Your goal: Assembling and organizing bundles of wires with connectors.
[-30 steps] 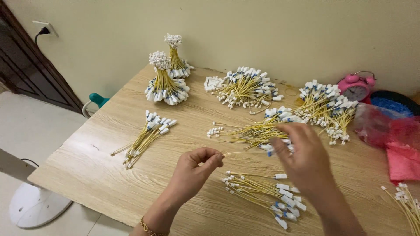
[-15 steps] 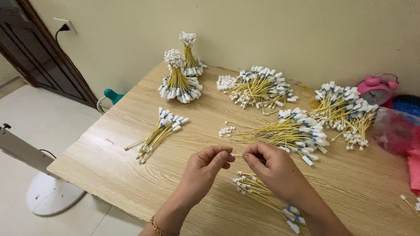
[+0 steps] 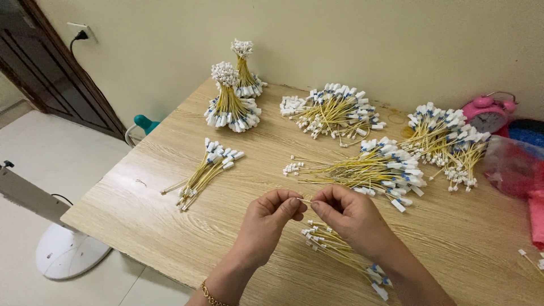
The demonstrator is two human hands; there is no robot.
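Observation:
My left hand [image 3: 271,218] and my right hand [image 3: 347,214] meet over the wooden table [image 3: 170,226], both pinching the same thin yellow wire [image 3: 306,200] between fingertips. Directly under my right hand lies a small pile of yellow wires with white connector ends [image 3: 331,243]. Just beyond my hands spreads a larger loose pile of the same wires with white and blue tags [image 3: 374,167]. A small bundle of such wires [image 3: 207,170] lies to the left of my hands.
Two tied bundles stand upright at the far left [image 3: 229,102] [image 3: 245,71]. More loose piles lie at the back [image 3: 334,110] and right [image 3: 447,136]. A pink alarm clock [image 3: 487,110] and pink plastic bag [image 3: 518,167] sit far right. A fan base [image 3: 68,252] stands on the floor.
My right hand came back from the big wire pile toward my left hand, and both now pinch one wire. The view shifted slightly downward and left.

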